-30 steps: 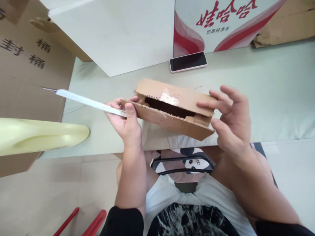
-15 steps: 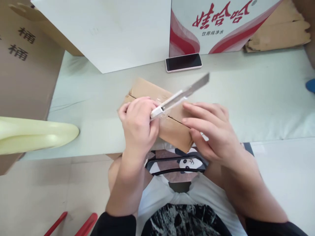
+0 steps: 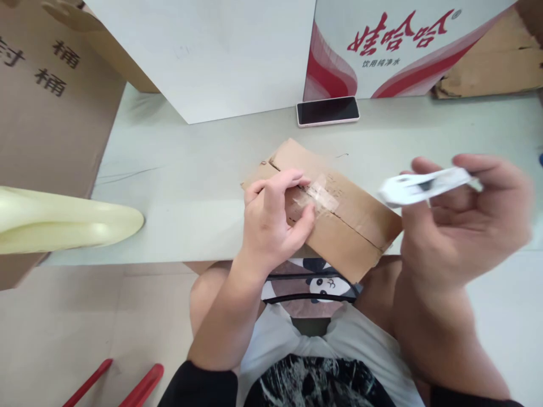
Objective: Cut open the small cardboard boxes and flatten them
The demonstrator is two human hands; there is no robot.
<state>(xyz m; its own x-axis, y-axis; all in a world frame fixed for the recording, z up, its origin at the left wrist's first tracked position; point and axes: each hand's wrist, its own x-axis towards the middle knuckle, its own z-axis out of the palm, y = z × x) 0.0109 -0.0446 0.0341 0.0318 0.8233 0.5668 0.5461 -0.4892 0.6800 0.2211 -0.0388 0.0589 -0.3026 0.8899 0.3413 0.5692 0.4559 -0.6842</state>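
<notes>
Looking down from the head camera, the left hand (image 3: 274, 220) lies on a brown cardboard box (image 3: 356, 226), thumb and forefinger set apart, their tips at a strip of clear tape (image 3: 324, 195) across the box's seam. The box sits at a slant in the middle of the scene, its near right corner reaching past the near edge of the pale green tabletop (image 3: 199, 198). To the right of the box, the right hand (image 3: 462, 226) is raised with a white cutter (image 3: 419, 187) pinched between thumb and fingers; blur hides whether the blade is out.

On the far side of the box a phone (image 3: 328, 111) lies dark screen up, just in front of a white panel printed with red lettering (image 3: 394, 45). A plain white panel (image 3: 220, 62) stands to its left, and brown cardboard (image 3: 492, 70) rests at the far right. On the left, a smooth pale yellow object (image 3: 68, 220) juts in near a large brown carton (image 3: 42, 141) marked with dark characters. Two red bars (image 3: 144, 384) show at the near left, above the floor (image 3: 85, 316).
</notes>
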